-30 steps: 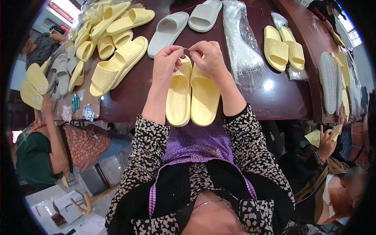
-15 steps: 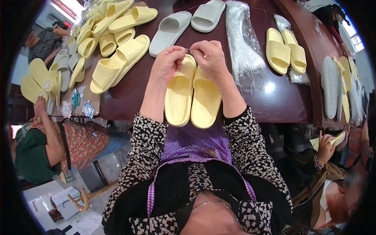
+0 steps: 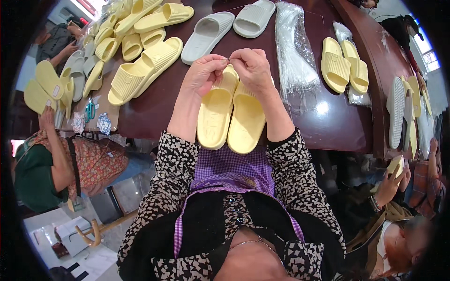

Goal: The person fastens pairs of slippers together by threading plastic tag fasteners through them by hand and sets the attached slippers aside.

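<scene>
Drawn closer together now, the left hand (image 3: 204, 75) and right hand (image 3: 251, 70) pinch a tiny dark piece (image 3: 228, 60) between fingertips, above the yellow slippers (image 3: 214, 114) at the table's (image 3: 344, 131) near edge.

Over the far end of the yellow slides (image 3: 213, 122), the left hand (image 3: 206, 75) and right hand (image 3: 251, 70) meet, their fingertips (image 3: 222, 62) pinched. The bare left forearm (image 3: 183, 121) slants along the slides' left, the bare right forearm (image 3: 280, 118) along their right, wrists (image 3: 189, 96) turned inward.
</scene>
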Motion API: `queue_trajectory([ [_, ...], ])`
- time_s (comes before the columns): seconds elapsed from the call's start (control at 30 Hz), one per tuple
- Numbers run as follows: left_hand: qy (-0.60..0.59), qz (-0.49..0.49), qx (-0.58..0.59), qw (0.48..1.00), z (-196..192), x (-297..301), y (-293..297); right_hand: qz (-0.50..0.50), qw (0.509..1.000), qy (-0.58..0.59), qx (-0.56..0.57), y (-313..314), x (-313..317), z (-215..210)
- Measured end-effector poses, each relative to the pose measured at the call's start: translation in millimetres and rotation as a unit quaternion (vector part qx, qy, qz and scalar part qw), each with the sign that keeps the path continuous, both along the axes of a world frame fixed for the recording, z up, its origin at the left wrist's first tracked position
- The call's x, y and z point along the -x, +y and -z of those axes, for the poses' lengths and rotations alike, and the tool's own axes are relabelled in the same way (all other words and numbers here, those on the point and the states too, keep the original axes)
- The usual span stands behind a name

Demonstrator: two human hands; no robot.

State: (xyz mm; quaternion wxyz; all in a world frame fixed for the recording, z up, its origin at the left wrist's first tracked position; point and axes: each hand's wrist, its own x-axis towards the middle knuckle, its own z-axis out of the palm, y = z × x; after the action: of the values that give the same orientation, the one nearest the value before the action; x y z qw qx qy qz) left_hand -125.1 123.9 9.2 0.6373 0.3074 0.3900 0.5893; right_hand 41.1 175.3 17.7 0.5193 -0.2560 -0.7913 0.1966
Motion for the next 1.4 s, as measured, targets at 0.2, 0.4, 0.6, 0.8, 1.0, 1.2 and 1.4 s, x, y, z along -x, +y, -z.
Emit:
queue_trajectory([
  [0.2, 0.063, -0.095, -0.012, 0.993, -1, -14, -5, -0.017, 1.000, -0.001, -0.018, 9, 0, 8],
  [0.4, 0.398, -0.305, -0.104, 0.859, 19, 2, -53, 0.057, 0.994, 0.047, 0.083, -11, -31, -7],
  [0.6, 0.483, -0.354, -0.024, 0.801, 39, 45, -125, -0.054, 0.902, -0.182, 0.388, -94, -55, -16],
  [0.8, 0.483, -0.538, -0.041, 0.690, 30, 125, -129, 0.114, 0.923, -0.293, 0.222, -103, -24, -4],
  [1.0, 0.045, -0.414, -0.012, 0.909, 37, 211, -140, 0.190, 0.928, -0.277, 0.161, -92, -6, 30],
  [1.2, -0.011, -0.344, 0.041, 0.938, 53, 239, -145, 0.232, 0.928, -0.244, 0.157, -85, -48, -8],
  [1.4, -0.111, -0.355, 0.006, 0.928, 37, 223, -174, 0.378, 0.824, -0.414, 0.085, -16, -129, -126],
])
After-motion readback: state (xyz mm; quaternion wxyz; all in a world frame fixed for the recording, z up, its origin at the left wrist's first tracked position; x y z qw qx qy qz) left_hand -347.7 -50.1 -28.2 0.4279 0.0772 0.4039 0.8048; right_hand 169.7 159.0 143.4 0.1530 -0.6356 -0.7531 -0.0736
